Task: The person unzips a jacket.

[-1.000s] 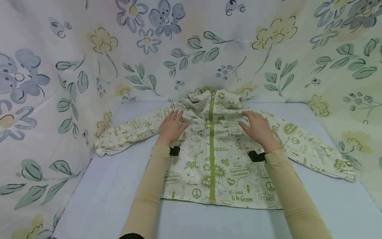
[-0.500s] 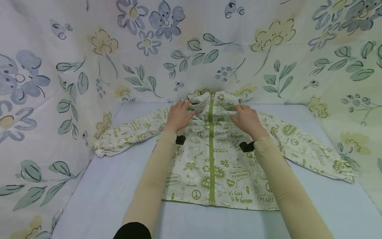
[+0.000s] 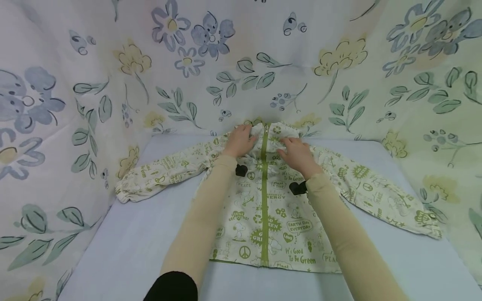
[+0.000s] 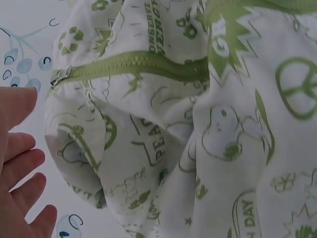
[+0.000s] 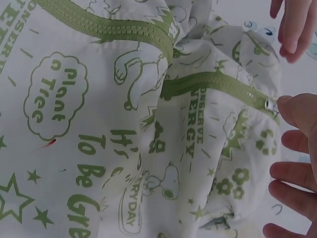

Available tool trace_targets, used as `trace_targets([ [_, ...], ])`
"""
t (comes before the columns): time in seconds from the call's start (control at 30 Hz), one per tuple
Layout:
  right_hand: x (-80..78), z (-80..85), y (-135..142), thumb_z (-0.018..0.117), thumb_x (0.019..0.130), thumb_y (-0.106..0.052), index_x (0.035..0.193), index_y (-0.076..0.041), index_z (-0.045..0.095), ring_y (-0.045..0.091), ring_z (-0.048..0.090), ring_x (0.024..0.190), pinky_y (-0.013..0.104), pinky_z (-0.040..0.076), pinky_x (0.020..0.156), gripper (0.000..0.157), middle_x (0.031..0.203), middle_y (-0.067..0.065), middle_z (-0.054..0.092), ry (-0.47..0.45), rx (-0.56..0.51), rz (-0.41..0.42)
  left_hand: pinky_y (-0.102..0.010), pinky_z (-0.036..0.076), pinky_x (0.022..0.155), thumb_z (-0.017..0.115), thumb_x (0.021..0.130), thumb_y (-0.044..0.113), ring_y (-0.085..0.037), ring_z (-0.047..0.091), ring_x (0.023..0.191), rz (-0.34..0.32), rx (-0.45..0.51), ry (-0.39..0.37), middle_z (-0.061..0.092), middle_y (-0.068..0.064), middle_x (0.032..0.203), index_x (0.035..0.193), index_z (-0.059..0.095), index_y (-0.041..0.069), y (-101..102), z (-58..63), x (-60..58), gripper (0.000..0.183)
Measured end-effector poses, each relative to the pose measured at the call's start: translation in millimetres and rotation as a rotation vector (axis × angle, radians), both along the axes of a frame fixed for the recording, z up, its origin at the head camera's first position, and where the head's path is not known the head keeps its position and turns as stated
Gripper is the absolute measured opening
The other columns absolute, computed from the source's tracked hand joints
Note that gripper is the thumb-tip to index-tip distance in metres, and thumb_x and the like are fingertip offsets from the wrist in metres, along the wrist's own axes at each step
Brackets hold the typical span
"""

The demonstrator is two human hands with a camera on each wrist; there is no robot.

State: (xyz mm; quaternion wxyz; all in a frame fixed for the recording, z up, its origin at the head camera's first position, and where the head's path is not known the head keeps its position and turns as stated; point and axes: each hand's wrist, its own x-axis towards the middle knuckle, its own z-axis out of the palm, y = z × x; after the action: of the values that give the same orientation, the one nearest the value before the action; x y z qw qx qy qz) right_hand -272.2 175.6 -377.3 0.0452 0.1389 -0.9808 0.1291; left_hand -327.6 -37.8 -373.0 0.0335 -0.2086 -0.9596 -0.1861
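A white jacket (image 3: 271, 209) with green print lies front up, its green zipper (image 3: 265, 200) closed up the middle and both sleeves spread out. My left hand (image 3: 239, 141) is over the left side of the collar, fingers relaxed and holding nothing. Over the right chest, just below the collar, hovers my right hand (image 3: 297, 155), its fingers spread. In the left wrist view the fingertips (image 4: 27, 156) are beside the collar's edge. The right wrist view has my thumb (image 5: 296, 110) right at the zipper pull (image 5: 271, 105), with fingers of the left hand across from it.
The jacket rests on a pale blue-white table (image 3: 135, 234). Behind and to both sides hangs a flowered curtain (image 3: 241, 50). The left sleeve (image 3: 162, 173) and right sleeve (image 3: 384, 194) of the jacket reach out towards the table's sides.
Both hands have moved inward and up along the jacket, from its shoulders towards the collar. The head view has tilted slightly up. The jacket still lies flat in the same layout.
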Motion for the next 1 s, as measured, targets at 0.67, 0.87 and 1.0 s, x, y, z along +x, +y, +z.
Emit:
trace_targets([
  [0.67, 4.6, -1.5, -5, 0.049, 0.097, -0.035, 0.130, -0.008, 0.051, 0.037, 0.037, 0.122, 0.060, 0.026, 0.096, 0.042, 0.132, 0.017, 0.046, -0.022, 0.011, -0.020, -0.038, 0.021, 0.107, 0.026, 0.104, 0.030, -0.028, 0.026, 0.133, 0.000, 0.015, -0.168, 0.032, -0.014, 0.145, 0.144, 0.029, 0.004, 12, -12.4, 2.4, 0.048],
  [0.87, 3.0, -2.7, -7, 0.047, 0.097, -0.037, 0.128, -0.008, 0.052, 0.038, 0.034, 0.125, 0.062, 0.021, 0.098, 0.042, 0.134, 0.016, 0.044, -0.058, 0.019, -0.022, -0.044, 0.025, 0.105, 0.022, 0.103, 0.036, -0.029, 0.035, 0.129, 0.009, 0.052, -0.250, 0.036, -0.011, 0.144, 0.146, 0.026, 0.007, 18, -9.8, 8.7, 0.052],
  [1.0, 2.2, -3.9, -9, 0.048, 0.097, -0.036, 0.127, -0.008, 0.053, 0.036, 0.036, 0.124, 0.063, 0.021, 0.098, 0.041, 0.133, 0.015, 0.046, -0.061, 0.011, -0.022, -0.045, 0.030, 0.101, 0.024, 0.103, 0.035, -0.027, 0.045, 0.121, -0.008, 0.038, -0.232, 0.044, -0.009, 0.138, 0.145, 0.030, 0.010, 22, -9.7, 11.7, 0.049],
])
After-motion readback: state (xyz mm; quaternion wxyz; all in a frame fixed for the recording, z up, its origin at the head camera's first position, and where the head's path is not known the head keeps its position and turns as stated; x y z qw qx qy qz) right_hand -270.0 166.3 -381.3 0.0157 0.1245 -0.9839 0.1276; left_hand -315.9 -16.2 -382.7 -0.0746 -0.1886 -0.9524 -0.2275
